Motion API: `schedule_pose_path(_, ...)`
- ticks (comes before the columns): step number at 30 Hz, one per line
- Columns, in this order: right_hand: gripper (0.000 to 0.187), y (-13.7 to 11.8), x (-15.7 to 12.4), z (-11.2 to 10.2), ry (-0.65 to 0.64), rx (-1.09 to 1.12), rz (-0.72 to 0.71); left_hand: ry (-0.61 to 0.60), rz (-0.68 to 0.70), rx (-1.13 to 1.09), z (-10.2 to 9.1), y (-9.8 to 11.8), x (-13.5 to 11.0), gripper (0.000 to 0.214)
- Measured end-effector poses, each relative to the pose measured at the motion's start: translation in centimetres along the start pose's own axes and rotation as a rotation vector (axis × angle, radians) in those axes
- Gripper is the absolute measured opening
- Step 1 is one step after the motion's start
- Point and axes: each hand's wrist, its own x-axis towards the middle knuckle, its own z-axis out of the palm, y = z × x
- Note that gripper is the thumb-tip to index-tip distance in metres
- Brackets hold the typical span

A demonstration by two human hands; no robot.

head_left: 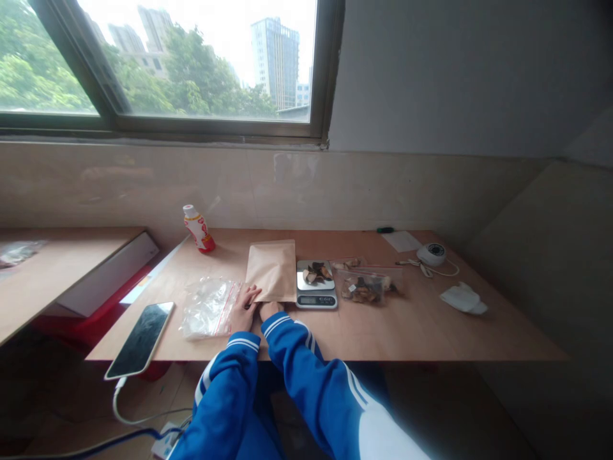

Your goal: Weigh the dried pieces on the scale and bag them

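Note:
A flat brown kraft paper bag [272, 268] lies in front of me on the wooden table. My left hand [246, 308] is at its near left corner, closed on the edge with the fingers over the paper. Close beside it, my right hand [271, 310] is at the bag's near edge. Its fingers are hidden by the bag, so their grip cannot be made out. Left of my left hand is a clear zip bag [209, 310] with a red seal line. Right of the paper bag stands a kitchen scale [317, 300] bearing dried brown slices [317, 273].
Zip bags of dried pieces [361, 289] lie right of the scale. Farther right are a white camera [431, 254] with its cable and a crumpled tissue [463, 298]. A bottle [200, 230] stands at the back left. A charging phone [140, 338] overlaps the table's front left edge.

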Motion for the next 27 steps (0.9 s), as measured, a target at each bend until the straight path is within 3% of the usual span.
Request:
schedule_pose_path(4, 0.039, 0.3, -0.1, 0.4, -0.029, -0.006, 0.114, 0.030, 0.011, -0.015, 0.0, 0.1, 0.0, 0.030)
schedule_pose_path(13, 0.037, 0.5, -2.2, -0.5, -0.031, 0.032, 0.094, 0.028, 0.018, -0.035, -0.1, 0.3, 0.0, 0.031)
schedule_pose_path(20, 0.034, 2.0, -5.9, -0.7, 0.325, 0.360, -0.065, 0.016, 0.020, -0.052, -0.1, 0.3, -0.1, 0.032)
schedule_pose_path(24, 0.030, 3.6, -7.3, -3.6, 0.401, 0.532, -0.138, 0.021, 0.022, -0.053, 0.0, 0.4, -0.2, 0.031)
schedule_pose_path(27, 0.021, 6.0, -7.4, -6.9, 0.517, 0.596, -0.017, 0.033, 0.016, -0.046, 0.0, 0.6, -0.2, 0.030)
